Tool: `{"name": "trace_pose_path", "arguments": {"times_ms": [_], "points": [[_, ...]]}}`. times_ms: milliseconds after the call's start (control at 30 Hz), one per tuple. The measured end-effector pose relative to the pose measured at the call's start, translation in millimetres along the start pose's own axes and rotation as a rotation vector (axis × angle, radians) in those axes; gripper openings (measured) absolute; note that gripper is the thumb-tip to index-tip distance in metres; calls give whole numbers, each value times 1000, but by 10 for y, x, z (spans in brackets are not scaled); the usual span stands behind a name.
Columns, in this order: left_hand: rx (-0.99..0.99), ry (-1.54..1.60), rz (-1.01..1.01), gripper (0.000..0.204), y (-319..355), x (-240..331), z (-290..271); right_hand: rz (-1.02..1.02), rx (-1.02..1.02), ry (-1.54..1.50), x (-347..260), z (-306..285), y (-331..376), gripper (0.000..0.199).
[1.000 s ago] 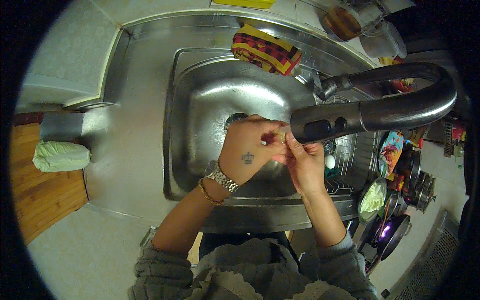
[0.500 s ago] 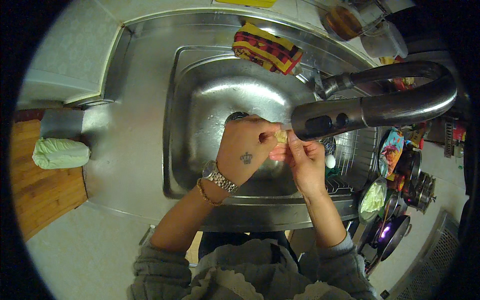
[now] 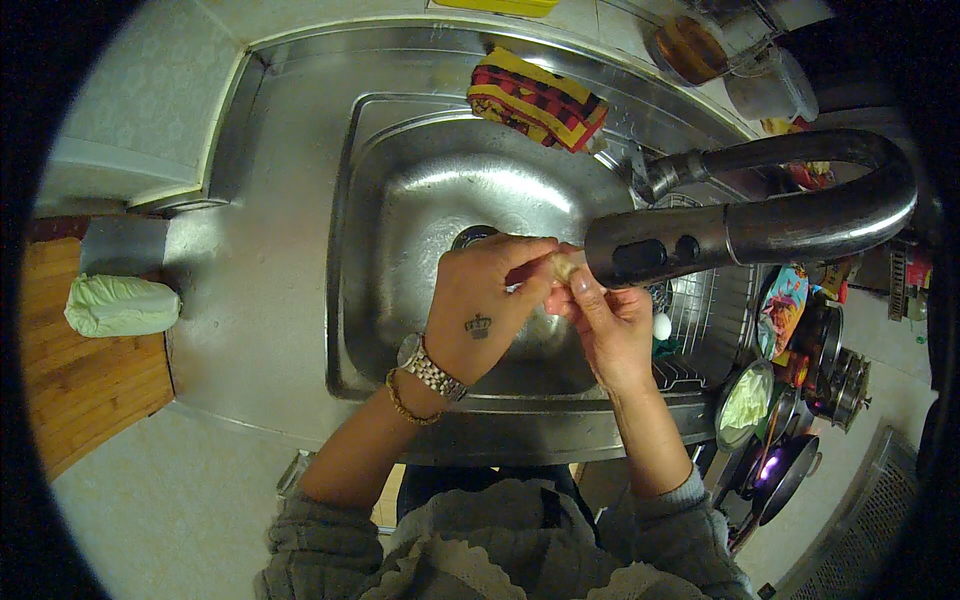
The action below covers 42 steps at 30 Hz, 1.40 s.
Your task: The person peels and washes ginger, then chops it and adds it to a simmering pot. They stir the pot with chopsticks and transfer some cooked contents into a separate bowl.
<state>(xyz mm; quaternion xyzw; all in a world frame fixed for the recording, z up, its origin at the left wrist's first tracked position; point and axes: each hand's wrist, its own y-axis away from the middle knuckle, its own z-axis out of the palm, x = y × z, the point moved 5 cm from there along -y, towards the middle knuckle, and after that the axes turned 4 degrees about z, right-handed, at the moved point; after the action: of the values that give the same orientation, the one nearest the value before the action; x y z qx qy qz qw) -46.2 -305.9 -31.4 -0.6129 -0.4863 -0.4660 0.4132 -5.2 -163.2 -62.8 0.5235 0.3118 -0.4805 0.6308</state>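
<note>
1. Key relation: the small pale yellowish piece (image 3: 563,268) sits between the two hands, at the fingertips, over the sink basin (image 3: 395,260). In view it's just left of the faucet head's (image 3: 655,245) mouth; height gap under the spout can't be read from this angle.
2. Long axis: piece is mostly covered by fingers. Visible part looks slightly longer from upper left to lower right; not certain.
3. Right hand (image 3: 615,325): thumb presses on the piece, other fingers curl behind it. Narrow pinch, holding it. Nearer of the two; more of the piece lies against this hand.
4. Left hand (image 3: 487,300): back up, index finger and thumb reach in from the left with a gap between them. Tips are at the piece's left side; can't tell whether they grip or only touch.
5. Water: small translucent patch by the spout mouth may be water; can't confirm.
6. Delta vs half a second ago: left hand has shifted a little left and toward the body, its thumb-index gap is wider. Right hand and piece are nearly where they were.
7. Around: drain (image 3: 470,237) beyond the left hand, patterned cloth (image 3: 537,100) at the sink's far edge, wire rack (image 3: 700,310) to the right, cabbage (image 3: 123,305) far left.
</note>
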Motion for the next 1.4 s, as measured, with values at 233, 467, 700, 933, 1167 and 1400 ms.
{"name": "trace_pose_path", "arguments": {"times_ms": [233,467,700,933,1167,1400], "points": [[-216,-81,8,15,-110,21,-6,0,-25,73,-95,1,-44,15],[-190,31,-98,14,-176,-90,30,178,-51,-109,-59,-16,-70,24],[60,294,-233,13,-102,-237,3,392,-231,-630,53,25,-173,36],[22,-137,53,14,17,44,-14,336,-67,-712,100,-32,-214,29],[-46,-69,-10,17,-12,37,-44,274,-85,-602,46,-43,-191,22],[-2,34,-47,10,-37,-34,30,171,-13,-389,-2,-51,-128,24]]}}
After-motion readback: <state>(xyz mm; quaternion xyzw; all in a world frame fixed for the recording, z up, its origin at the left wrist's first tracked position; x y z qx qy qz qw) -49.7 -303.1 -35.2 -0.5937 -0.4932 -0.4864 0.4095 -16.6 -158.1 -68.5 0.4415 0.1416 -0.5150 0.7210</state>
